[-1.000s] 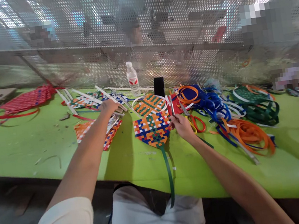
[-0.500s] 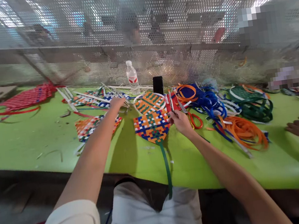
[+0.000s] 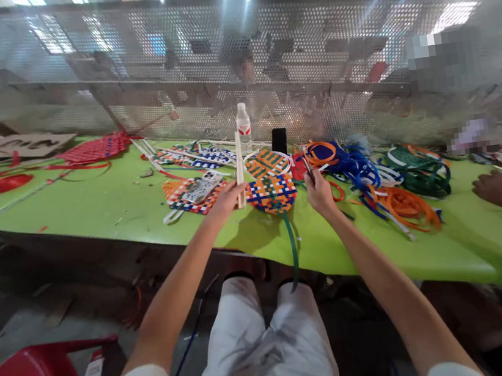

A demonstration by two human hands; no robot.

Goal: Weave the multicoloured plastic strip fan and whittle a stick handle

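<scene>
I am holding a pale stick (image 3: 240,168) upright in my left hand (image 3: 226,200), pinched at its lower end, just left of the woven fan (image 3: 271,194) lying on the green counter (image 3: 96,208). My right hand (image 3: 319,193) is gripping scissors (image 3: 307,167) beside the fan's right edge. I judge the stick is wanting a firm, low grip and the blades kept clear. The bottle (image 3: 243,127) label is too blurred to read.
</scene>
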